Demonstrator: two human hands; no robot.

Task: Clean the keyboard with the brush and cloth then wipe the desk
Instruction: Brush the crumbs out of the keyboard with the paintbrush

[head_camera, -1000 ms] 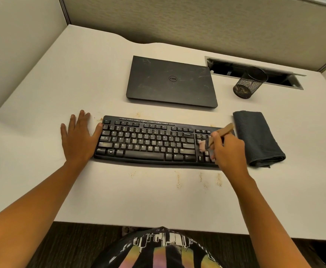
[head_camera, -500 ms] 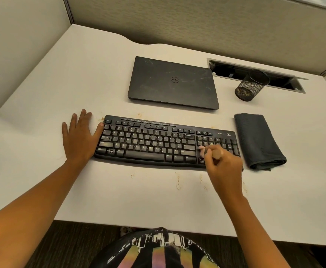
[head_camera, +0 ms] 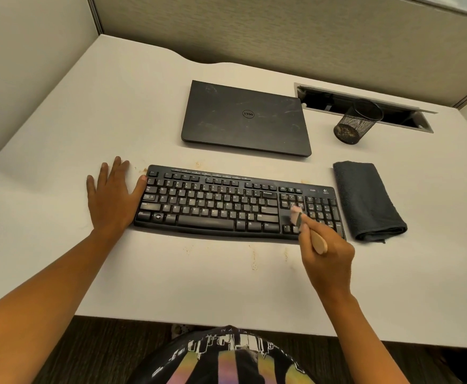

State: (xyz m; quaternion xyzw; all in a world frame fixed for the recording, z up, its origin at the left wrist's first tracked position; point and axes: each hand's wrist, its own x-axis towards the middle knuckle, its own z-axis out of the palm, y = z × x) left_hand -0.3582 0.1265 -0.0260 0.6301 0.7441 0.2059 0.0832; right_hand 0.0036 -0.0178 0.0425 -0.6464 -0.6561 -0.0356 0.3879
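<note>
The right hand (head_camera: 327,254) is gripping the brush (head_camera: 315,239), bristles touching the keyboard (head_camera: 215,203) near its arrow keys. The left hand (head_camera: 111,199) is lying flat, fingers spread, at its 9 o'clock, the cloth (head_camera: 368,200) folded at 3 o'clock.

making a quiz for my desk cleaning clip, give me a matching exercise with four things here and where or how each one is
Things:
1 brush
2 cloth
3 laptop
4 mesh cup

Place or state:
a closed, lying behind the keyboard
b standing in front of the cable slot
c folded, on the desk just right of the keyboard
d gripped in the right hand, bristles on the keys

Pairs: 1-d, 2-c, 3-a, 4-b
</note>
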